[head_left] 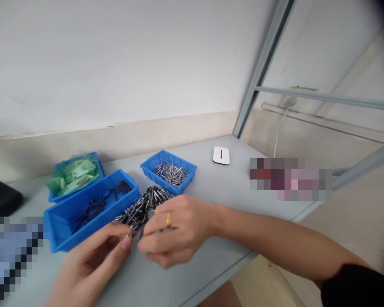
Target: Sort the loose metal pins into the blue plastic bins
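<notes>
Fingertips of the left hand (88, 265) pinch a small metal piece (130, 231), its long axis apparently pointing away from the person; the right hand (181, 232), curled, its grip unclear, is just rightward, with the metal pile (151, 198) beyond both

the grey, smooth-topped table (208, 185) over there carries three blue plastic bins: a long one (94, 228), a smaller one (98, 161) just behind it, and a shallow one (156, 180) to the right. a loose heap of thin silver-and-black metal pins (147, 204) lies beside the long one; a white rounded-square device (221, 156) sits apart.
</notes>
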Tool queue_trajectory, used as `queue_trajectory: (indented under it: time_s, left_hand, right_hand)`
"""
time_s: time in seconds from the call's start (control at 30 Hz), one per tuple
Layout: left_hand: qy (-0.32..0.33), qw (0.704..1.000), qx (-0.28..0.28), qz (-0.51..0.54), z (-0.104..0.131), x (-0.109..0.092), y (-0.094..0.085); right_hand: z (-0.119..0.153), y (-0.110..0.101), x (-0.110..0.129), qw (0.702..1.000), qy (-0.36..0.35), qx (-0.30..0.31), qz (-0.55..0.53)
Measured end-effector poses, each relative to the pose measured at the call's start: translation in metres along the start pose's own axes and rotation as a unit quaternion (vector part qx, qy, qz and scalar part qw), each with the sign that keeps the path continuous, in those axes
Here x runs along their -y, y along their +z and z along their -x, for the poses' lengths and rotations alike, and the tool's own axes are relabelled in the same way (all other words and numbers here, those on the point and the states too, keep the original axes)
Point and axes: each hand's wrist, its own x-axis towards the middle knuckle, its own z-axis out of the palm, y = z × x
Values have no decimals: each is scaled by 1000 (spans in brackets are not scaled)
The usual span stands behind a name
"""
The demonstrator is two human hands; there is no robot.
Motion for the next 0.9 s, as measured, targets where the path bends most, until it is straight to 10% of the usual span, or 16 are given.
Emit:
queue_trajectory:
  time_s: [0.13, 0.4, 0.9]
  left_hand:
    - [36, 999, 6, -3, 0, 1, 0]
    - [37, 997, 67, -9, 1, -4, 5]
    - [128, 989, 73, -31, -10, 6, -5]
  right_hand:
    - [7, 2, -3, 993, -106, -30, -49]
    - [-1, -1, 0, 997, 36, 44, 47]
    - [-5, -4, 2, 995, 55, 74, 25]
